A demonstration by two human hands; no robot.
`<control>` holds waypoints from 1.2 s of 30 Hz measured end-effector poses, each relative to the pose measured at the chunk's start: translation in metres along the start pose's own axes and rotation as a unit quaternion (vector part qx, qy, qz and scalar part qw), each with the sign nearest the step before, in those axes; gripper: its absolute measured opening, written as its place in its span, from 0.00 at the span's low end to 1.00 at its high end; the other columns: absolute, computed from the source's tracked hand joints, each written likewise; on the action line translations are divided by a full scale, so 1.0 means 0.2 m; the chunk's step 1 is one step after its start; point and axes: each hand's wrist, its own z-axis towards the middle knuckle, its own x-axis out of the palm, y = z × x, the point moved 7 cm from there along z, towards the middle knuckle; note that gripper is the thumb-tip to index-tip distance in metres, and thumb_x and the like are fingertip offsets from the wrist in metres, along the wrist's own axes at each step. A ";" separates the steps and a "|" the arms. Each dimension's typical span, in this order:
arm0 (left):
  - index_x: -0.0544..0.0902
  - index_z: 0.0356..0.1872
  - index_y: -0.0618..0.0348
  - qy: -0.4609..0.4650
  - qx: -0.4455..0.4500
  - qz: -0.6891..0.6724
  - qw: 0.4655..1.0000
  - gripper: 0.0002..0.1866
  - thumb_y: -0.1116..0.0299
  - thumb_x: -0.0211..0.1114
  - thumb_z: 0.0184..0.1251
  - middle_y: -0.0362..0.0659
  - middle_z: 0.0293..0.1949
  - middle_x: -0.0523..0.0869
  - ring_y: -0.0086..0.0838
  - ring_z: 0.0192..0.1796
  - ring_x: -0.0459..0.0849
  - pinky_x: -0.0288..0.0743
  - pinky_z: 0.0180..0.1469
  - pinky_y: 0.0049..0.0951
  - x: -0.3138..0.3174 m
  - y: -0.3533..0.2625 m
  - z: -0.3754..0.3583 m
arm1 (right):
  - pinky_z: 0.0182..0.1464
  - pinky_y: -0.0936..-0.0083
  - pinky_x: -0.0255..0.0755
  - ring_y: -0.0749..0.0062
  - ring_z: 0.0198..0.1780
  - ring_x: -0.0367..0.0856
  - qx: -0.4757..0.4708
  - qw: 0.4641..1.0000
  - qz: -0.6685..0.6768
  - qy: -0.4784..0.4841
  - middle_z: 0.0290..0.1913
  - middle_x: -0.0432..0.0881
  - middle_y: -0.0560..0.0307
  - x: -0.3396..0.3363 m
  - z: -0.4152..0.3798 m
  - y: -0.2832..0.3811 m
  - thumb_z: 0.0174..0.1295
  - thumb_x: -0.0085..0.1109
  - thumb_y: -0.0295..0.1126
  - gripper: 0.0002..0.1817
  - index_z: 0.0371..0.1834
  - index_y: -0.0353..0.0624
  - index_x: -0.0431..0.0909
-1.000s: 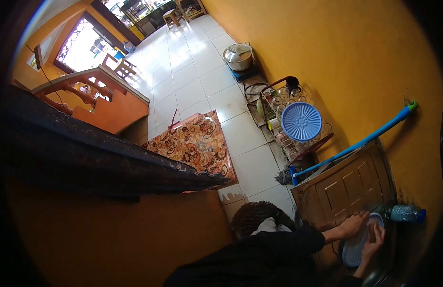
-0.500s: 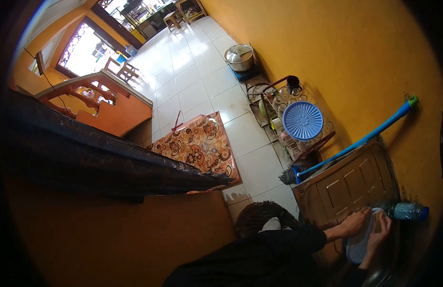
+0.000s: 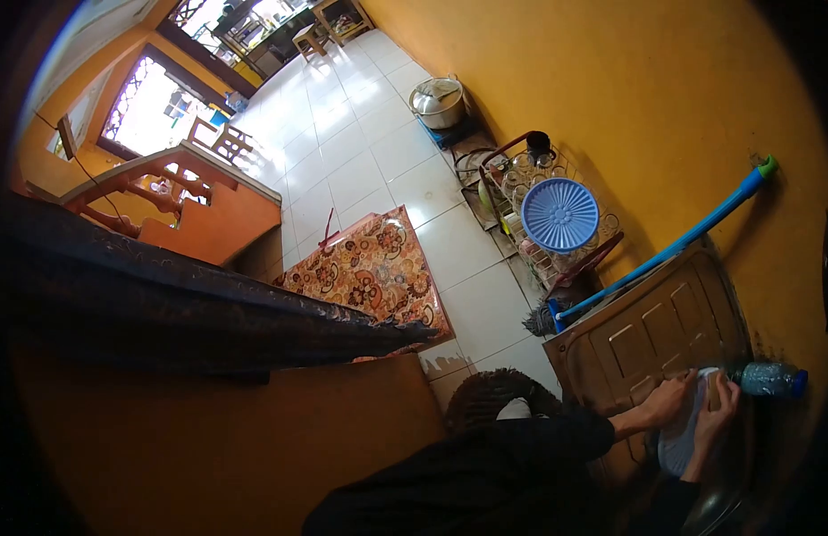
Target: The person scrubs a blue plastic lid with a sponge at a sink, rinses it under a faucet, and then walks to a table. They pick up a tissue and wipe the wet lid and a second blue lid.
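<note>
My left hand (image 3: 666,403) is closed, its fingers bent against the upper left edge of a pale bluish-white, flat oblong thing (image 3: 677,447). On the other side, my right hand (image 3: 719,413) grips the same thing, fingers curled over its far end. A small tan patch (image 3: 713,389) shows between the two hands; I cannot tell what it is. Both hands are over the lower part of a brown panel with raised rectangles (image 3: 642,344). Just beyond my right fingers lies a clear bottle with a blue cap (image 3: 771,380).
A blue-handled mop (image 3: 673,259) leans along the panel against the yellow wall. Past it stands a dish rack (image 3: 548,259) with glasses and a blue ribbed plate (image 3: 560,215). A metal pot (image 3: 438,103) is farther off. A dark curtain (image 3: 181,290) crosses the left side, before a patterned mat (image 3: 369,272).
My hands and the pale thing have shifted slightly up and to the right in view, and my left hand sits a little lower along it. The whole view has turned slightly.
</note>
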 end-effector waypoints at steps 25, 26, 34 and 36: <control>0.68 0.51 0.65 -0.025 0.111 0.120 0.986 0.24 0.73 0.55 0.47 0.62 0.39 0.76 0.52 0.42 0.75 0.69 0.45 0.43 -0.06 0.03 0.02 | 0.37 0.66 0.67 0.57 0.38 0.71 0.036 0.997 -0.042 -0.061 0.34 0.69 0.50 -0.11 -0.06 0.07 0.47 0.59 0.29 0.12 0.36 0.43 0.78; 0.68 0.51 0.65 -0.022 0.113 0.117 0.986 0.24 0.73 0.55 0.47 0.62 0.39 0.76 0.52 0.42 0.75 0.69 0.45 0.43 -0.07 0.02 0.02 | 0.36 0.66 0.67 0.57 0.38 0.71 0.039 0.995 -0.051 -0.078 0.33 0.68 0.50 -0.06 -0.02 0.06 0.47 0.58 0.29 0.12 0.37 0.43 0.78; 0.70 0.49 0.63 -0.065 0.073 0.097 0.990 0.23 0.74 0.55 0.47 0.62 0.37 0.76 0.54 0.40 0.75 0.70 0.42 0.44 -0.10 0.01 0.01 | 0.36 0.65 0.67 0.56 0.37 0.72 0.030 0.996 -0.085 0.020 0.33 0.69 0.49 -0.10 -0.12 0.05 0.45 0.60 0.31 0.13 0.36 0.44 0.78; 0.71 0.48 0.63 -0.063 0.074 0.102 0.990 0.22 0.74 0.55 0.47 0.61 0.37 0.76 0.54 0.40 0.75 0.70 0.42 0.44 -0.11 0.00 0.01 | 0.36 0.66 0.67 0.56 0.35 0.72 0.031 0.993 -0.103 0.043 0.32 0.69 0.50 -0.09 -0.12 0.05 0.45 0.62 0.32 0.14 0.37 0.44 0.78</control>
